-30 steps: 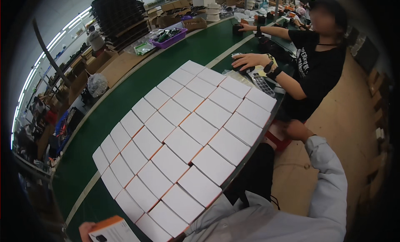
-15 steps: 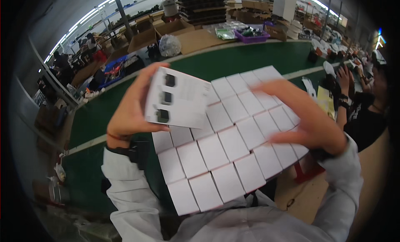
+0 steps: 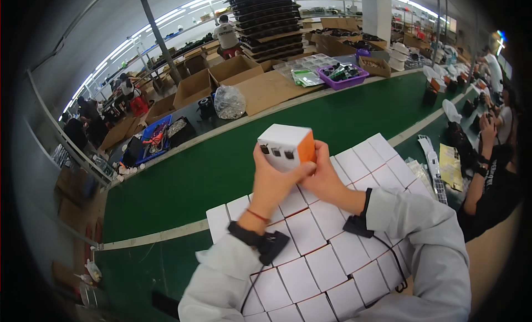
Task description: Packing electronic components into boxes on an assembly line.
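Between my two hands is a small white carton [image 3: 284, 138] with an orange side and little dark pictures printed on its front. My left hand [image 3: 271, 181] grips its left side and lower front. At the orange side, my right hand [image 3: 326, 178] closes around the right edge, its thumb meeting the left hand near the bottom corner. Below and around my wrists lies a wide block of white boxes [image 3: 302, 232], set in tight rows with thin dark gaps. The carton is held up above the far part of this block. Parts of its lower faces are hidden by my fingers.
A green conveyor belt [image 3: 160, 197] runs beyond the boxes. Past it stand open cardboard boxes [image 3: 191, 89], a purple basket [image 3: 343, 78], a clear plastic bag [image 3: 229, 102] and a blue tray [image 3: 155, 140]. At right, a co-worker's arm [image 3: 477, 183] is near a yellow sheet [image 3: 450, 166].
The carton was in my left hand alone, with my right hand spread over the boxes. Now both hands hold it farther right, turned so its orange side shows. The view has shifted.
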A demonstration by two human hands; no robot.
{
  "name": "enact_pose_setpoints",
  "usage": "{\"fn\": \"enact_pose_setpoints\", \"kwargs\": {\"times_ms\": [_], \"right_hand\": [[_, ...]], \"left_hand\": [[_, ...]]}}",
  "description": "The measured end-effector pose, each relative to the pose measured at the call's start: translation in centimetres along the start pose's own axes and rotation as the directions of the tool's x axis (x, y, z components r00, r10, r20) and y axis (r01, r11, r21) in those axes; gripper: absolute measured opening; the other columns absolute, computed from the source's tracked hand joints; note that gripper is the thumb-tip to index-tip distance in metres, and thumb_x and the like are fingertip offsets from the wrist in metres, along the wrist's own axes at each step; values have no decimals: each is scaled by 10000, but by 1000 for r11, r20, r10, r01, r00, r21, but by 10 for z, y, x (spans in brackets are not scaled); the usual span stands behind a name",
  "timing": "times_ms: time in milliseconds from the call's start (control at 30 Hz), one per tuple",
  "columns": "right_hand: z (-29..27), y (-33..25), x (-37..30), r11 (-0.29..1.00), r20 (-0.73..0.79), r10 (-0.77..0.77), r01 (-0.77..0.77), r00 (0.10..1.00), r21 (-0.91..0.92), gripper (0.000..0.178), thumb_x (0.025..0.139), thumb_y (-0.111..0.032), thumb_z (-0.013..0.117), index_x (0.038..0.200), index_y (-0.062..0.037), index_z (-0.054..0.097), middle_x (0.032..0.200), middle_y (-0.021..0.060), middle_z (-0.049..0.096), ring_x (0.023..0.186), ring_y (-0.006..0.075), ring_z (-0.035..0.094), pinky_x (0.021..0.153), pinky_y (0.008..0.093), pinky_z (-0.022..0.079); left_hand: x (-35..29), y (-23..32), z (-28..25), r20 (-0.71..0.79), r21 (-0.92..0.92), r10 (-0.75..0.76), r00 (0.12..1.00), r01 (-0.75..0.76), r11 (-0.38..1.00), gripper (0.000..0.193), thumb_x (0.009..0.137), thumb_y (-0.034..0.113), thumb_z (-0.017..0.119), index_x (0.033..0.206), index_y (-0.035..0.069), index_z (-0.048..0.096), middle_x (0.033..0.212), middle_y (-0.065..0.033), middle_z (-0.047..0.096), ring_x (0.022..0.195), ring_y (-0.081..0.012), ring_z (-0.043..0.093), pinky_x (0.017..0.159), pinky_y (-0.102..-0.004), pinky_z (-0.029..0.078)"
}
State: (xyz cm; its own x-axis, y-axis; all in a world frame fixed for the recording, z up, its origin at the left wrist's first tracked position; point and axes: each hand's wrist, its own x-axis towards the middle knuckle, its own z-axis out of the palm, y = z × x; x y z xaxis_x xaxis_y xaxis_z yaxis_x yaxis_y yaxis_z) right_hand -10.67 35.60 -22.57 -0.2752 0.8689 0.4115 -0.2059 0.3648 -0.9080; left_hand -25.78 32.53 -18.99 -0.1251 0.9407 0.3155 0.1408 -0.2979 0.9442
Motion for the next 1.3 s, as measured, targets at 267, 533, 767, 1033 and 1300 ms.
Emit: {"fn": "enact_pose_setpoints", "kwargs": {"times_ms": [267, 533, 767, 1033, 1300], "right_hand": [[-58, -42, 30, 960, 295, 238, -177, 925, -217, 687, 826, -58, 773, 1411, -4, 417, 1387, 160, 515, 1279, 263, 553, 1035, 397, 505], [-31, -65, 47, 985, 381, 58, 11, 923, -174, 664, 882, -123, 747, 1458, -59, 422, 1407, 134, 486, 1168, 207, 596, 945, 363, 541], [-28, -94, 36, 960, 302, 191, -113, 934, -256, 550, 933, -83, 681, 1421, -27, 433, 1360, 156, 534, 1019, 143, 652, 859, 293, 528], [-22, -101, 35, 971, 341, 231, -197, 911, -133, 478, 914, -98, 678, 1356, -37, 509, 1356, 147, 553, 1130, 214, 624, 948, 354, 504], [-28, -129, 18, 278, 812, -327, 870, 485, -408, 617, 513, -179, 900, 1054, -97, 617, 1150, 107, 607, 1052, 352, 583, 896, 449, 484]], "left_hand": [[15, -5, -6, -3, 671, 533, 846, -394, 628, 1080, 597, 221, 969, 1451, 18, 341, 1299, -158, 483, 1206, -333, 485, 1028, -439, 425], [7, 20, -21, 128, 718, 672, 729, -536, 445, 729, 653, 206, 843, 1287, 43, 522, 1153, -155, 574, 1078, -369, 528, 933, -459, 408], [-8, 42, -16, 91, 664, 452, 887, -393, 636, 953, 593, 199, 876, 1417, 74, 414, 1287, -159, 501, 1235, -380, 469, 958, -501, 444], [-11, 47, -26, 85, 677, 421, 903, -362, 641, 1071, 545, 211, 927, 1454, 84, 375, 1309, -150, 495, 1253, -383, 456, 974, -524, 432], [11, 58, -64, 648, 250, 119, 752, -358, 900, 1205, 456, 254, 965, 1519, 63, 430, 1279, -148, 564, 1204, -297, 565, 1033, -339, 457]]}}
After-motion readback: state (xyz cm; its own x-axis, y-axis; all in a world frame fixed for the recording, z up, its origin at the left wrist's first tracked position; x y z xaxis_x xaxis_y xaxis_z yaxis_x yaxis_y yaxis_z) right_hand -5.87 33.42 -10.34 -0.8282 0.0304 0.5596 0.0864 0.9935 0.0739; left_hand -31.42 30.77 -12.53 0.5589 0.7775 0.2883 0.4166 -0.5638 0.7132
